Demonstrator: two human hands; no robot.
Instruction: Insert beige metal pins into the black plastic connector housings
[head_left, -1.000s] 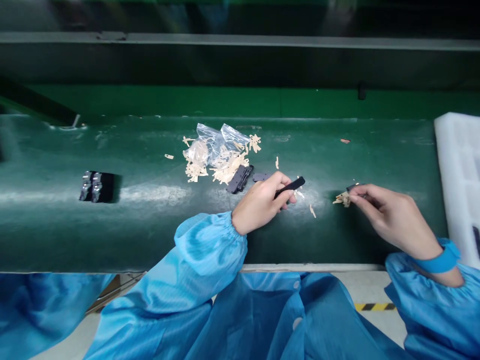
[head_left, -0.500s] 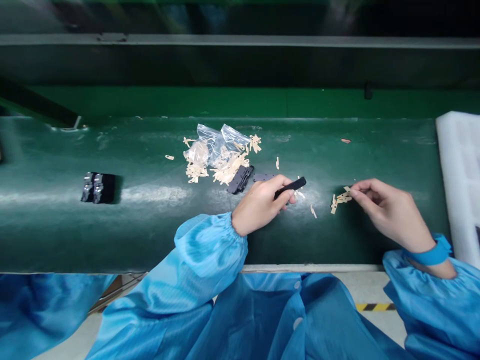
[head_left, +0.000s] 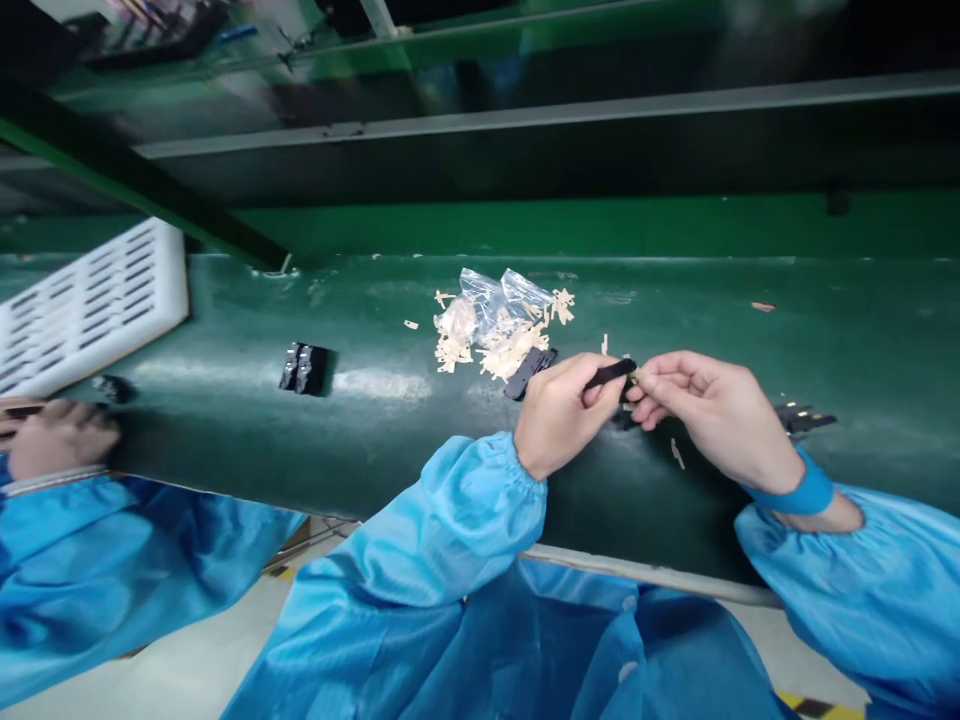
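Note:
My left hand (head_left: 564, 408) is closed around a slim black plastic part (head_left: 611, 373) that points to the right. At the part's far end, the fingers of my right hand (head_left: 694, 400) are pinched on a small cream-coloured flat piece (head_left: 634, 378), mostly hidden by the fingertips. Stacked dark flat parts (head_left: 529, 372) lie just behind my left hand. Farther back is a heap of cream flat pieces (head_left: 510, 352) with clear plastic bags (head_left: 484, 295) on it. A loose cream piece (head_left: 677, 454) lies below my right hand.
Two black blocks (head_left: 304, 368) stand left on the green bench (head_left: 390, 450). A co-worker's hand (head_left: 64, 437) is at the far left, near a white slotted tray (head_left: 97, 300). Dark parts with gold-coloured bits (head_left: 806, 417) lie beside my right wrist. A green post (head_left: 150, 185) slants down at the left.
My right hand has moved left from the small cream pieces to the end of the black part. The view has turned left, bringing the co-worker's hand and slotted tray into sight.

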